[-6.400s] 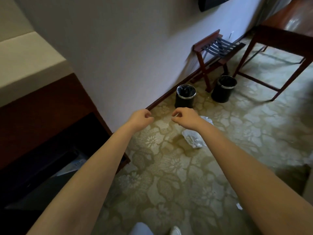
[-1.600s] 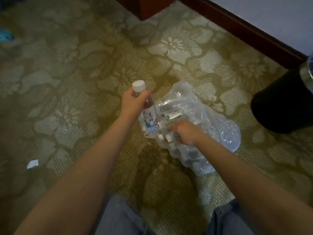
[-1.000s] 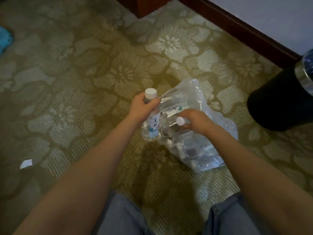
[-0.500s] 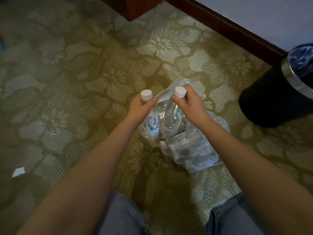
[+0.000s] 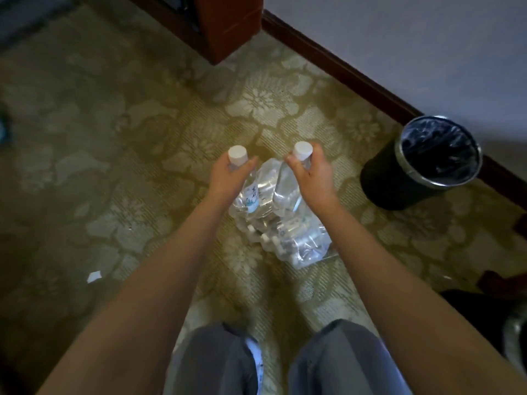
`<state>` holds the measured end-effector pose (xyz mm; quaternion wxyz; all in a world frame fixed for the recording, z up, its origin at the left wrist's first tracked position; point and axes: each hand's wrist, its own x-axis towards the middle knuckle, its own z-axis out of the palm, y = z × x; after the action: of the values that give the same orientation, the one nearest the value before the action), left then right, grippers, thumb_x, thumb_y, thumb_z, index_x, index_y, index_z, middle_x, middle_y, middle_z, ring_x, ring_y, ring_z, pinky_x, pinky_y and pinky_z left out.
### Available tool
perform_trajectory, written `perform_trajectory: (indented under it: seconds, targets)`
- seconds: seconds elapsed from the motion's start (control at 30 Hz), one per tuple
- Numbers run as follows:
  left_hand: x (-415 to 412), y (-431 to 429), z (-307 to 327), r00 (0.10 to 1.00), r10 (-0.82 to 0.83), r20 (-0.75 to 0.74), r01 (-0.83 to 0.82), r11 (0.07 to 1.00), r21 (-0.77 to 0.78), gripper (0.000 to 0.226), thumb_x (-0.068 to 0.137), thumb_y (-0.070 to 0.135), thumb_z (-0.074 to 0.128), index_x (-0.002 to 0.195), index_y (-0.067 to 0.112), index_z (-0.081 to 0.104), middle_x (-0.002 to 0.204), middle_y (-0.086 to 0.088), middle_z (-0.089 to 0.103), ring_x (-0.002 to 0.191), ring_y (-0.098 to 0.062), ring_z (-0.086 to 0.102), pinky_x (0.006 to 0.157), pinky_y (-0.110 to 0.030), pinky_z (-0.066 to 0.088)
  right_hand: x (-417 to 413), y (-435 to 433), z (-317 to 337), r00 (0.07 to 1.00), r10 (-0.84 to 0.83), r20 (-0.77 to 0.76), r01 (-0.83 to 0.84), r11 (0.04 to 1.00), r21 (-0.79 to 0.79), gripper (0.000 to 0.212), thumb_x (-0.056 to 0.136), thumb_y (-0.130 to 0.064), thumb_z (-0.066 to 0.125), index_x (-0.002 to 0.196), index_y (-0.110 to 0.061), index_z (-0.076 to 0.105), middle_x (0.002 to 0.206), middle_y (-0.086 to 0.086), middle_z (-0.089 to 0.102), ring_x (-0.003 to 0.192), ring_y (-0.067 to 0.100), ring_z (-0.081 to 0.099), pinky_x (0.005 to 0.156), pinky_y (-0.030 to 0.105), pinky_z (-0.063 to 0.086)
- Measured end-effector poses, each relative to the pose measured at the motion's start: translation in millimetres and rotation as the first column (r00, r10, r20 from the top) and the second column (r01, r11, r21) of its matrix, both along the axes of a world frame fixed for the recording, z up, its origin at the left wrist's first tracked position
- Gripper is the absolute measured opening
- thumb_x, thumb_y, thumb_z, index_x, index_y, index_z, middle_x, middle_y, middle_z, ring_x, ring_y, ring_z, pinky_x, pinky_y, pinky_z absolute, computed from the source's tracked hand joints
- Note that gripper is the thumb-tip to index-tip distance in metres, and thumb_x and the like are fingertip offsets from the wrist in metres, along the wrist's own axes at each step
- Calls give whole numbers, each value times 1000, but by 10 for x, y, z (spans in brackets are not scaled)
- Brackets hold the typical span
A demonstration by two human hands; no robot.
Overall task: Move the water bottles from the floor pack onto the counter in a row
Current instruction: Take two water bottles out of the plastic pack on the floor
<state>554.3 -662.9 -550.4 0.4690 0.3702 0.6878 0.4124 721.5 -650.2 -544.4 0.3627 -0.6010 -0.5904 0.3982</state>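
Observation:
A clear plastic floor pack [image 5: 296, 243] with several water bottles lies on the patterned carpet in front of my knees. My left hand [image 5: 228, 178] grips one clear bottle [image 5: 249, 195] with a white cap and a printed label, held upright above the pack. My right hand [image 5: 310, 175] grips a second white-capped bottle [image 5: 286, 192], also upright, just right of the first. Both bottles hang clear of the pack's wrap. The counter is out of view.
A black bin with a metal rim and dark liner [image 5: 422, 163] stands at the right by the dark baseboard [image 5: 342, 67]. A red-brown cabinet corner [image 5: 231, 27] is at the top. A white paper scrap [image 5: 94, 276] lies left on the carpet.
My right hand pulled a second bottle out of the pack and raised it upright beside the one in my left hand. Both bottles have lifted, and my view has risen and widened.

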Motion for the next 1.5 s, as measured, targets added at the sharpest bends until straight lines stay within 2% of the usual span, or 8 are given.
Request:
perform_trajectory:
  seconds: [0.2, 0.33, 0.53, 0.63, 0.87, 0.97, 1.13, 1.5]
  targets:
    - [142, -86, 1536, 992, -24, -126, 21, 999, -30, 30, 75, 26, 78, 97, 10, 64, 95, -8, 69, 92, -25, 66, 85, -42, 54, 87, -52, 1500, 990, 92, 105, -90, 996, -24, 40, 89, -32, 63, 114, -4, 49, 91, 2, 61, 83, 17, 59, 68, 24, 44]
    - [57, 17, 2733, 992, 0, -127, 1, 1000, 10, 22, 77, 24, 77, 90, 14, 63, 81, 3, 65, 79, -15, 63, 76, -33, 53, 66, 101, 2629, 975, 104, 195, -104, 995, -8, 43, 89, -44, 59, 116, -13, 47, 101, 1, 64, 92, 21, 63, 81, 42, 52]
    - [-423, 424, 4233, 968, 55, -245, -29, 994, 108, 28, 76, 33, 77, 85, 13, 59, 84, -2, 62, 79, -15, 57, 67, -29, 46, -359, 541, 4284, 980, 79, 182, -100, 989, 107, 37, 91, -36, 59, 112, -7, 48, 100, 5, 60, 94, 23, 59, 78, 39, 46]
    - [-852, 719, 4768, 963, 97, -253, -53, 983, 177, 28, 76, 36, 77, 85, 15, 60, 84, -1, 63, 81, -16, 59, 75, -35, 51, -772, 905, 4859, 988, 53, 144, -76, 984, 161, 33, 91, -39, 58, 107, -12, 47, 94, 0, 57, 89, 22, 58, 74, 38, 45]
    - [-2208, 1667, 5690, 944, 151, -294, -26, 921, 390, 31, 77, 44, 73, 84, 17, 59, 85, 0, 65, 88, -21, 65, 82, -43, 54, -2146, 1781, 5757, 997, -41, -69, 65, 919, 390, 21, 89, -35, 62, 92, -19, 48, 78, -7, 56, 72, 12, 54, 65, 30, 42]
    - [-2712, 2150, 6031, 953, 144, -267, -8, 891, 454, 31, 80, 44, 70, 89, 17, 58, 89, 0, 63, 88, -19, 62, 78, -37, 52, -2691, 2197, 6103, 988, -11, -152, 79, 892, 446, 20, 90, -31, 62, 90, -17, 48, 73, -14, 50, 67, 5, 50, 64, 27, 41]
    - [-3446, 3103, 6466, 965, 162, -206, -20, 830, 557, 30, 81, 42, 70, 89, 15, 58, 83, 3, 60, 80, -13, 60, 69, -27, 47, -3468, 3088, 6568, 975, 55, -214, 74, 833, 548, 19, 87, -32, 64, 83, -22, 48, 70, -15, 50, 65, 3, 49, 64, 32, 42]
    - [-4606, 5441, 7640, 969, 194, -154, -26, 699, 715, 35, 78, 38, 73, 96, 10, 63, 94, -2, 66, 89, -14, 63, 76, -29, 52, -4697, 5487, 7686, 938, 149, -314, 120, 711, 693, 18, 90, -26, 63, 87, -14, 50, 71, -10, 51, 62, 5, 47, 62, 27, 40]
